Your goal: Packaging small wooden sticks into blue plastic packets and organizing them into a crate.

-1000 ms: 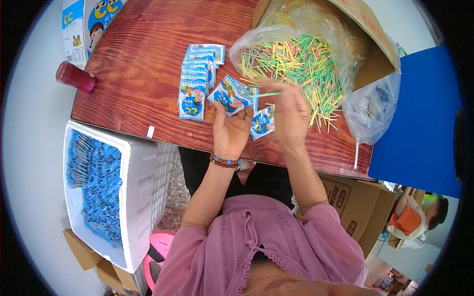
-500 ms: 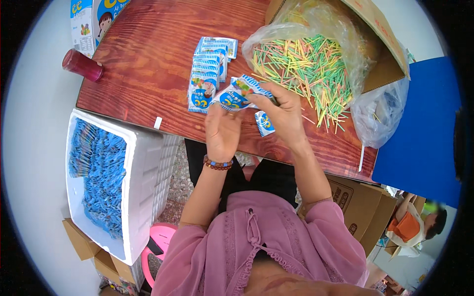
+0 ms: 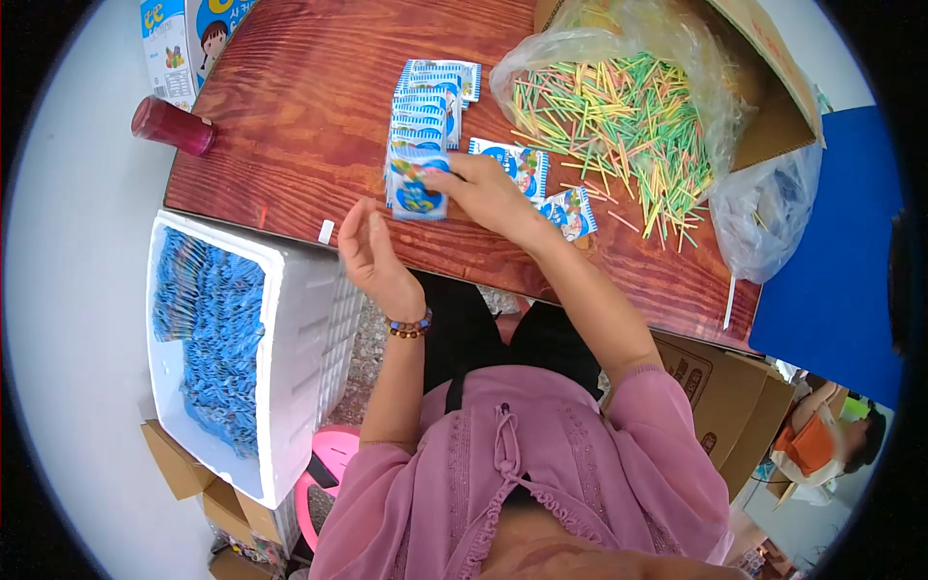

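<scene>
My right hand (image 3: 488, 196) pinches a blue-and-white candy packet (image 3: 418, 198) at its right edge, over the near end of an overlapping row of like packets (image 3: 419, 106). My left hand (image 3: 385, 271) is just off the table's front edge, empty, with its fingers apart and slightly curled. To the right of my right hand lie a loose packet (image 3: 527, 170) and another packet (image 3: 570, 215), the latter partly behind my wrist. Thin yellow, green and pink sticks (image 3: 619, 126) spill from a clear plastic bag (image 3: 710, 106) at the right.
Left of the table (image 3: 300, 116) stands a white foam box (image 3: 269, 387) filled with blue packets (image 3: 208, 338). A red-lidded jar (image 3: 174, 126) lies at the table's left edge. An open cardboard box (image 3: 783, 116) surrounds the bag. Another person (image 3: 817, 445) is at the far right.
My right hand has carried the packet left onto the row. My left hand has let go of it and drawn back toward me. Loose packets at the right now show more fully.
</scene>
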Demonstrator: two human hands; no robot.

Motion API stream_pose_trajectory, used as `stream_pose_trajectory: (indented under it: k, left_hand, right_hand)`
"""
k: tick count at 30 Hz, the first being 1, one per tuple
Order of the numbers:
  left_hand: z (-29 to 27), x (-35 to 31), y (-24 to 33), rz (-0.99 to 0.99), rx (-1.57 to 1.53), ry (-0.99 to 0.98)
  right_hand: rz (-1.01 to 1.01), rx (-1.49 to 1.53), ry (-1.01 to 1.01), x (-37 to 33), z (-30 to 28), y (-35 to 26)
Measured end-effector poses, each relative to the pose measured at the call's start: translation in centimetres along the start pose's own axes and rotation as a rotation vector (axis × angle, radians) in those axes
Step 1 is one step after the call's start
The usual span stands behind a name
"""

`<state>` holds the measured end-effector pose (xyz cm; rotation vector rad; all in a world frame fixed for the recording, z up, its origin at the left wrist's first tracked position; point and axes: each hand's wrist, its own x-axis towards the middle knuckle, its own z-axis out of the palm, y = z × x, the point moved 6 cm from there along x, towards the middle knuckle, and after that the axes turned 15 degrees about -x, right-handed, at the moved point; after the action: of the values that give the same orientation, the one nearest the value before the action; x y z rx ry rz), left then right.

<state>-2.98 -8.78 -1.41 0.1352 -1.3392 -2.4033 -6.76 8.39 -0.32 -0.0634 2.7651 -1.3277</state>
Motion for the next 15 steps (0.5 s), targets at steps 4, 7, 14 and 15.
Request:
stream_pose_trajectory:
  k: [4, 7, 14, 15]
  left_hand:
    - [1.4, 0.3, -0.9, 0.185, 0.656, -0.392]
    - [2.3, 0.2, -1.1, 0.199, 0.849, -0.453]
    - [2.0, 0.2, -1.1, 0.211, 0.827, -0.430]
    - [2.0, 0.2, -1.1, 0.209, 0.815, -0.425]
  right_hand:
    - [0.099, -0.182, 0.157, 0.6, 0.2, -0.3]
    - [0.149, -0.249, 0.243, -2.0, -2.6, 0.9]
    - [0.350, -0.161, 0.352, -11.0, -10.4, 9.6]
    - [0.348, -0.139, 0.325, -11.3, -10.1, 9.6]
